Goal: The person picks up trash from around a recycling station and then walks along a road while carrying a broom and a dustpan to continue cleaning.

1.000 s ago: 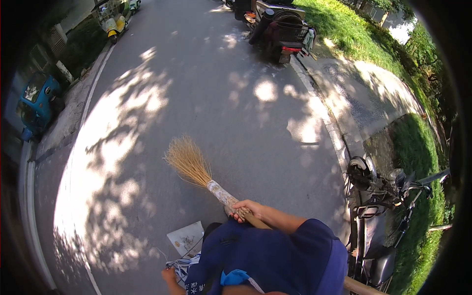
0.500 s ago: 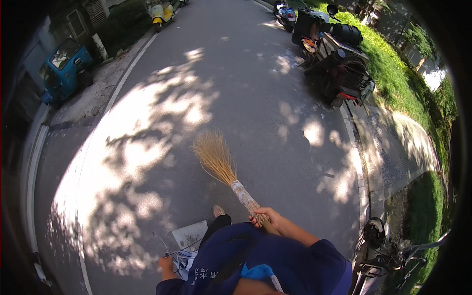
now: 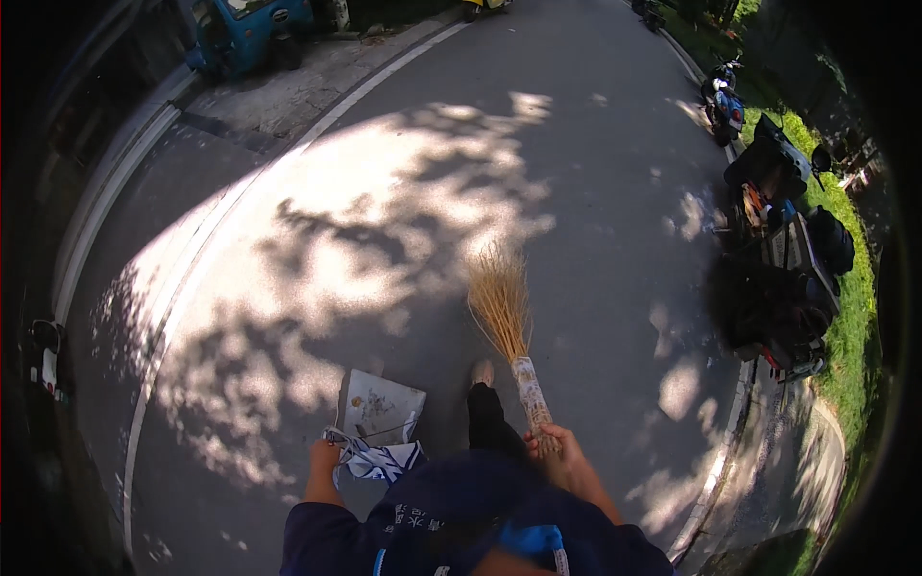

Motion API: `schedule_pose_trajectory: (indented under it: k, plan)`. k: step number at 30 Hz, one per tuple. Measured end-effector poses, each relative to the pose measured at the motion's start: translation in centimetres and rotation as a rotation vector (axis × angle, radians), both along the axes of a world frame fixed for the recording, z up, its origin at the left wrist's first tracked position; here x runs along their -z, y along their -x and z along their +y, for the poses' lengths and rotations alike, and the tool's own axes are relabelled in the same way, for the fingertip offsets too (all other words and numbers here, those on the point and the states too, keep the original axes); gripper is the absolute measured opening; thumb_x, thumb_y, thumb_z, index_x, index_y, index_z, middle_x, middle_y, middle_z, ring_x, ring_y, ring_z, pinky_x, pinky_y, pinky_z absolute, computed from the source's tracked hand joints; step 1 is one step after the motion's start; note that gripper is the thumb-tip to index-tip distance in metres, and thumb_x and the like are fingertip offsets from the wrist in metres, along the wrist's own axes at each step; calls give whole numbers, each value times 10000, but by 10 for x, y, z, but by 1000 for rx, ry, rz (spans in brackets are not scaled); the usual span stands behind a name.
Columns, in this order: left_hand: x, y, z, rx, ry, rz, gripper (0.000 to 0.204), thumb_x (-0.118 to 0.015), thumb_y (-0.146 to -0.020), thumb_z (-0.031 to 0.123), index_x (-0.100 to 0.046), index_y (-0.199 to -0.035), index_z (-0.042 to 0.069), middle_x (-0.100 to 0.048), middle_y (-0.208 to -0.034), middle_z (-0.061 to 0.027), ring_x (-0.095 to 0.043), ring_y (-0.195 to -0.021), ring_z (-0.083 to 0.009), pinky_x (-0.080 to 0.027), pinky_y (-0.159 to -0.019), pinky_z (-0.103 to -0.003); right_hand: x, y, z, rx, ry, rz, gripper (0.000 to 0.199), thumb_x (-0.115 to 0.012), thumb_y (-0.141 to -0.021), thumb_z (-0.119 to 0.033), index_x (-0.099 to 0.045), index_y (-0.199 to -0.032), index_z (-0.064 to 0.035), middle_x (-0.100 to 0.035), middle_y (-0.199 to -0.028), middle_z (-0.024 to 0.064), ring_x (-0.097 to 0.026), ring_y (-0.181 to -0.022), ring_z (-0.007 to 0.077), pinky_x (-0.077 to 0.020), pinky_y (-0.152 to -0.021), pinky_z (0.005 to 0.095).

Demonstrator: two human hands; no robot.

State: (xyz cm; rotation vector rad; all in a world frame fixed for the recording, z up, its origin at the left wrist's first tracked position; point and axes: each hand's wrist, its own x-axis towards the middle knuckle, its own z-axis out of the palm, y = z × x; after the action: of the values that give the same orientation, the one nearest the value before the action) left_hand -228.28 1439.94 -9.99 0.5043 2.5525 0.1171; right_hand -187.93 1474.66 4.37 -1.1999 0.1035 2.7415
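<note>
My right hand (image 3: 560,449) is closed around the handle of a twig broom (image 3: 501,305), just below its pale wrapped neck. The broom slants forward, its tan bristles fanned out ahead of my foot. At the left, my left hand (image 3: 325,455) has its fingers curled around the handle of a dustpan (image 3: 382,405) with a flat, stained grey-white plate. White and dark-blue striped material (image 3: 384,461) hangs at the dustpan, beside my left hand. Whether the plate touches the road, I cannot tell.
Dappled sunlight lies over the grey road (image 3: 615,317). Along the right kerb stand a loaded dark motorbike (image 3: 783,259) and a blue scooter (image 3: 724,106). A blue three-wheeled vehicle (image 3: 252,36) is parked at the far left, near a yellow scooter (image 3: 485,8).
The view has turned to the right, and the parked vehicles have shifted within it. The broom now points more straight ahead. Both hands keep their hold, and the dustpan shows more fully.
</note>
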Motion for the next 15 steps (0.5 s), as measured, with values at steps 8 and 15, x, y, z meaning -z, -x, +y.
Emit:
schedule_pose_trajectory:
  k: [8,15]
  plan:
    - [-46,96,132,-258,-38,76,235,-567,-716,206,-662,-816,16,-624,-871,-222,-600,-845,-383,-485,-760,-434,12,112,175,-216,61,57,302,-562,-775,-221,-480,-950,11,-541,-854,114,-528,-657,175,-471,-568,298]
    - [-49,164,251,-367,9,37,242,-545,-778,204,-661,-855,5,-632,-886,-217,-608,-867,-372,-495,-761,-433,5,188,302,-249,-42,5,340,-566,-779,-224,-466,-1002,12,-513,-879,129,-520,-699,204,-465,-561,315]
